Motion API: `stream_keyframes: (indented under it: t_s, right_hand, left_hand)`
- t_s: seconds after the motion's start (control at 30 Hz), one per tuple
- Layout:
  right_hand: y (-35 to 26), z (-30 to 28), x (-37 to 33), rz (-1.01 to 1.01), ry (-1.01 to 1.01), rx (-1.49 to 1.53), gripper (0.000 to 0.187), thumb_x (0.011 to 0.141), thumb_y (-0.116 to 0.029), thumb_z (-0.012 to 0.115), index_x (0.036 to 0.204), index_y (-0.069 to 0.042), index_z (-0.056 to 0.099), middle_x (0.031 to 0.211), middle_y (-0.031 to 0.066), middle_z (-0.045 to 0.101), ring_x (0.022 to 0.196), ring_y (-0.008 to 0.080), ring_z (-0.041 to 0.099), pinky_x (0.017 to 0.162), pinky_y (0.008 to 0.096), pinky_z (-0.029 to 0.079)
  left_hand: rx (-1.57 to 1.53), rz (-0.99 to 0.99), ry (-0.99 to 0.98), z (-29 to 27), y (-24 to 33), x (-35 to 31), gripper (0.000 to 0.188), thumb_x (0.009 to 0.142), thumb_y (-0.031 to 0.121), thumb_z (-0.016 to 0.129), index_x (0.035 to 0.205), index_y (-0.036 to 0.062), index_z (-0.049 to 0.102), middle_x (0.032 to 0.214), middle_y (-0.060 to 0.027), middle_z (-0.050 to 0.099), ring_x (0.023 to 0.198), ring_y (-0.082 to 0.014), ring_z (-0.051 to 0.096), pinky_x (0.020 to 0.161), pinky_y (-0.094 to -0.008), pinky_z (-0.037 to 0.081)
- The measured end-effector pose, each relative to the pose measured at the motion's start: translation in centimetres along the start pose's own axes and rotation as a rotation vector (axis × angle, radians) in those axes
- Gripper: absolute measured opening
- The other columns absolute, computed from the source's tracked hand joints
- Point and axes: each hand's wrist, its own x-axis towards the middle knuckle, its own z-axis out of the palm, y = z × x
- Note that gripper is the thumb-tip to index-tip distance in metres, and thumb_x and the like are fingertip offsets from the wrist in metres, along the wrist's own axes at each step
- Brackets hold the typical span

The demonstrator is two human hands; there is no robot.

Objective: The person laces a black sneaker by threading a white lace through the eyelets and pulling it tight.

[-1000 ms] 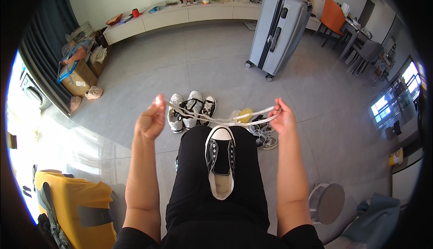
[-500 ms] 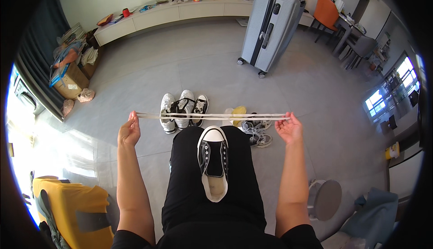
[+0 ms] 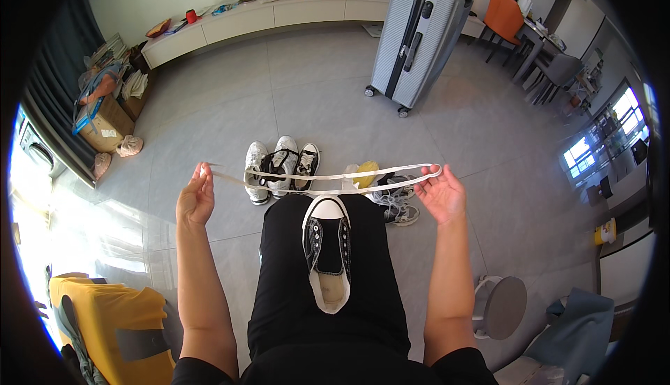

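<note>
A long white shoelace is doubled between my two hands, above my knees. Pinched fingers of my left hand hold its ends, one tip poking out. At the other side my right hand has the looped middle at its fingers, partly spread, with the bend by the thumb and forefinger. The two strands hang apart, slightly slack. On my lap lies a black canvas sneaker with a white toe cap, its toe pointing away from me. Its eyelets are bare of any lace.
Several shoes stand on the floor ahead: white sneakers, a black-and-white sneaker and grey shoes near a yellow item. Farther off is a silver suitcase. A round stool stands right, a yellow-draped seat left.
The shoelace was taut and straight; now its strands sag and spread apart, with the loop showing at my right hand. My right fingers have opened somewhat. The sneaker stays on my lap.
</note>
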Motion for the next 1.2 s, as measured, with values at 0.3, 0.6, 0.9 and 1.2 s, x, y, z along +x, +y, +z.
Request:
stream_keyframes:
  t_s: [0.3,0.6,0.9,1.2]
  right_hand:
    - [2.5,7.4,-3.1,0.01,-0.273,-0.384,0.019,0.09,-0.015,0.061,0.092,0.002,0.069,0.089,0.0059,0.064,0.083,0.0172,0.059,0.078,0.031,0.048]
    - [6.4,11.9,-6.9,-0.507,-0.401,-1.459,0.006,0.075,-0.008,0.071,0.079,-0.004,0.069,0.103,0.0094,0.061,0.086,0.0211,0.059,0.076,0.0317,0.047]
    - [6.0,10.6,-5.0,-0.348,-0.288,-0.108,0.02,0.087,-0.005,0.049,0.067,-0.005,0.047,0.059,0.0021,0.052,0.051,0.0089,0.045,0.051,0.0226,0.037]
    - [8.4,10.1,-5.5,-0.353,-0.162,-0.741,0.036,0.088,-0.021,0.071,0.061,-0.007,0.051,0.058,-0.0051,0.051,0.055,0.0013,0.042,0.049,0.0199,0.031]
  left_hand:
    - [0.389,-0.156,-0.411,11.2,-7.1,-9.1,0.035,0.084,-0.01,0.055,0.118,-0.0047,0.052,0.104,-0.0174,0.063,0.088,-0.0227,0.067,0.078,-0.0302,0.058]
    - [0.401,-0.399,-0.337,12.7,-13.9,-11.3,0.033,0.085,-0.008,0.06,0.117,-0.0034,0.052,0.105,-0.017,0.065,0.092,-0.0237,0.068,0.08,-0.0318,0.057]
    - [0.715,-0.413,-0.716,15.1,-14.5,-11.6,0.034,0.084,-0.009,0.061,0.118,-0.0067,0.055,0.103,-0.015,0.067,0.087,-0.0195,0.068,0.075,-0.0279,0.056]
    - [0.55,-0.508,-0.493,14.1,-14.8,-10.9,0.037,0.084,-0.008,0.062,0.119,-0.0048,0.053,0.106,-0.0168,0.065,0.092,-0.0233,0.068,0.079,-0.0306,0.056]
